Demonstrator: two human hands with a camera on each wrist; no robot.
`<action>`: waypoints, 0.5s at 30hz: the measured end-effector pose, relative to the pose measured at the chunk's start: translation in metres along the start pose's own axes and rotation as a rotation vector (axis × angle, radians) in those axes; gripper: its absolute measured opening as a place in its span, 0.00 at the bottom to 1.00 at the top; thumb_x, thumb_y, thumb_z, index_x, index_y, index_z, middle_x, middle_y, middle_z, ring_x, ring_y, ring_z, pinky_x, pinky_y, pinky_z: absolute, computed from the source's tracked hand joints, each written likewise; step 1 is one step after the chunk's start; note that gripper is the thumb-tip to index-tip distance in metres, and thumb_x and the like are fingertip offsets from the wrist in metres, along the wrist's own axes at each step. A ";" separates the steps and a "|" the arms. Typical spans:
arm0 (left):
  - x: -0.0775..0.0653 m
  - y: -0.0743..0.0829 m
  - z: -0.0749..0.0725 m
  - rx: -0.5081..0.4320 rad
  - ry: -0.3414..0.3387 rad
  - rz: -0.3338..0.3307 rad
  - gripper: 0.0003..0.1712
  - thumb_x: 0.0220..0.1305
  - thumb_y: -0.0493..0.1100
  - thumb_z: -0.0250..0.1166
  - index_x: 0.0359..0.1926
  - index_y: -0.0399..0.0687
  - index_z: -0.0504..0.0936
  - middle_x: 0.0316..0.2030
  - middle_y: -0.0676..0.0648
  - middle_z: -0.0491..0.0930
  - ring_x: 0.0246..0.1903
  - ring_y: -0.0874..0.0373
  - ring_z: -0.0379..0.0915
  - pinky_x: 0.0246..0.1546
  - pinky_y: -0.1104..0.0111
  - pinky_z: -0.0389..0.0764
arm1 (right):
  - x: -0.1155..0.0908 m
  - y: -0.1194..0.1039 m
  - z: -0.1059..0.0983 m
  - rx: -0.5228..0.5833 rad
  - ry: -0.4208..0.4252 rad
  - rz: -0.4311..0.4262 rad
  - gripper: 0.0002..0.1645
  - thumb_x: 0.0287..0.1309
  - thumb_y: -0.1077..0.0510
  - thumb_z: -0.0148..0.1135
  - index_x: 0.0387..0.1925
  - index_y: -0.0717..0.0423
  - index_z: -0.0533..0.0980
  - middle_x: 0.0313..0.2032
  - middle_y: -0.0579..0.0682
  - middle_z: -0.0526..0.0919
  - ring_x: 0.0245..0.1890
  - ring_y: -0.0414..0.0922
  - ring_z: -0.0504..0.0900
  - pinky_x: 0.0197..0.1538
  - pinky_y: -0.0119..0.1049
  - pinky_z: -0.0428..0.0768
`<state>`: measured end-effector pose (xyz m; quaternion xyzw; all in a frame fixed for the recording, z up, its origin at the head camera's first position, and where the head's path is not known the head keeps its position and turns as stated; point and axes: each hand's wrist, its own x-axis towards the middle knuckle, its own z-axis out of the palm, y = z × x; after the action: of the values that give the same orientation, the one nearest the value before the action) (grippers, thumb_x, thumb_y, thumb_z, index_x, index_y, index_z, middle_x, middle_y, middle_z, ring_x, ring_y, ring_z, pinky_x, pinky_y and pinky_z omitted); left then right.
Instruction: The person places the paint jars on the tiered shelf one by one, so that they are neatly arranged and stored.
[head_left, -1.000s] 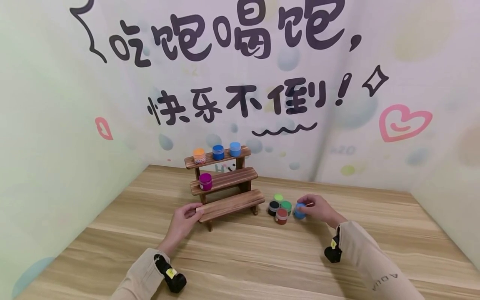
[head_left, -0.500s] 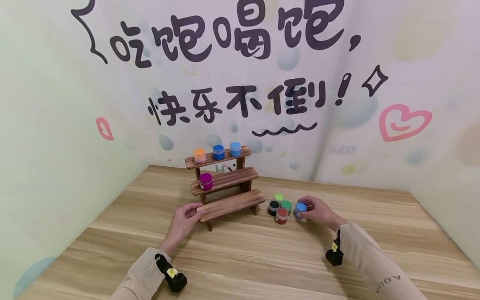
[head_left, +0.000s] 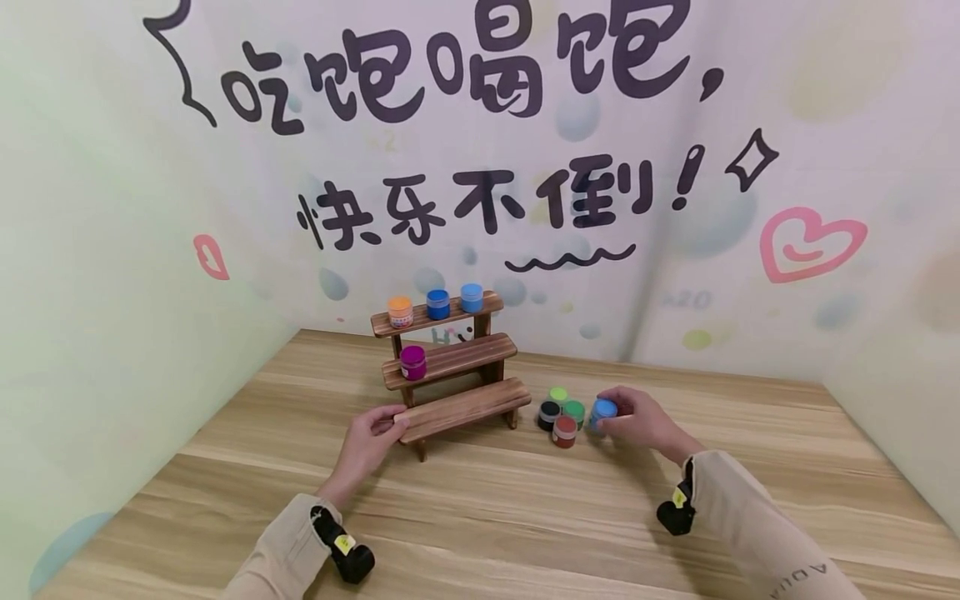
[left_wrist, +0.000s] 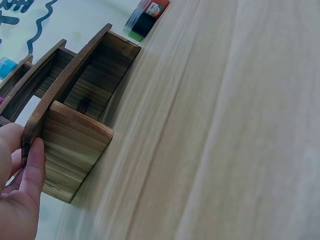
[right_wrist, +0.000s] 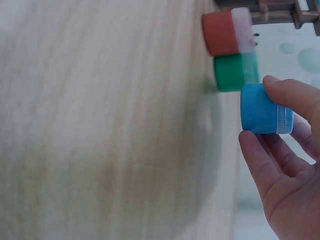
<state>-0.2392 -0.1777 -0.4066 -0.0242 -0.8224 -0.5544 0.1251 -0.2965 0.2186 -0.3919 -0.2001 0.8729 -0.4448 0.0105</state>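
In the head view my left hand (head_left: pixel 367 446) pinches the left end of the lowest board of a three-tier wooden display stand (head_left: pixel 465 404); the left wrist view shows thumb and fingers on either side of that board (left_wrist: pixel 70 80). My right hand (head_left: pixel 641 421) holds a light blue paint jar (right_wrist: pixel 260 109) between thumb and fingers, its base seemingly just off the table. Beside it stand a red jar (head_left: pixel 565 432), a green jar (head_left: pixel 574 412), a black jar (head_left: pixel 549 416) and a lime green jar (head_left: pixel 558 396), close together.
On the stand's top tier sit an orange jar (head_left: pixel 401 312), a dark blue jar (head_left: pixel 438 305) and another light blue jar (head_left: pixel 472 298). A purple jar (head_left: pixel 413 363) is at the left of the middle tier. A printed cloth (head_left: pixel 480 167) hangs behind the wooden table (head_left: pixel 487 517).
The light blue jar in my right hand has shifted slightly up and to the right, and the right forearm has moved a little right. My left hand keeps its grip on the stand.
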 end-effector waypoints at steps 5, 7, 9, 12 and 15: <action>0.001 -0.001 0.001 -0.002 0.004 0.004 0.16 0.56 0.36 0.61 0.44 0.30 0.76 0.44 0.34 0.75 0.41 0.47 0.74 0.37 0.70 0.75 | -0.006 -0.016 -0.005 -0.033 -0.008 0.009 0.26 0.48 0.60 0.64 0.48 0.70 0.69 0.41 0.60 0.76 0.39 0.49 0.75 0.42 0.40 0.74; 0.001 -0.001 0.001 -0.003 0.005 0.005 0.16 0.56 0.35 0.61 0.44 0.30 0.76 0.44 0.34 0.75 0.41 0.47 0.74 0.37 0.71 0.75 | -0.008 -0.020 -0.006 -0.035 -0.009 0.001 0.27 0.48 0.59 0.64 0.49 0.69 0.69 0.42 0.59 0.76 0.40 0.50 0.75 0.43 0.41 0.74; 0.001 -0.001 0.001 -0.004 0.006 0.006 0.16 0.56 0.35 0.61 0.44 0.30 0.76 0.44 0.34 0.75 0.41 0.47 0.74 0.36 0.72 0.74 | -0.008 -0.024 -0.007 -0.028 -0.007 -0.012 0.28 0.48 0.58 0.65 0.50 0.67 0.70 0.44 0.59 0.76 0.42 0.51 0.75 0.45 0.43 0.73; 0.001 -0.001 0.001 -0.004 0.008 0.008 0.15 0.56 0.35 0.61 0.44 0.30 0.77 0.44 0.34 0.75 0.41 0.47 0.74 0.36 0.72 0.75 | -0.008 -0.032 -0.006 -0.017 -0.010 -0.035 0.29 0.48 0.56 0.65 0.51 0.65 0.70 0.46 0.59 0.75 0.44 0.53 0.74 0.46 0.46 0.72; 0.001 -0.001 0.000 -0.003 0.006 0.005 0.15 0.56 0.35 0.61 0.44 0.30 0.77 0.43 0.34 0.75 0.41 0.47 0.74 0.36 0.72 0.75 | -0.005 -0.044 -0.001 -0.023 -0.020 -0.050 0.29 0.48 0.55 0.65 0.52 0.63 0.70 0.47 0.59 0.75 0.45 0.53 0.74 0.45 0.45 0.73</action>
<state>-0.2401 -0.1780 -0.4072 -0.0250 -0.8213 -0.5553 0.1289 -0.2773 0.1985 -0.3580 -0.2265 0.8726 -0.4326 0.0055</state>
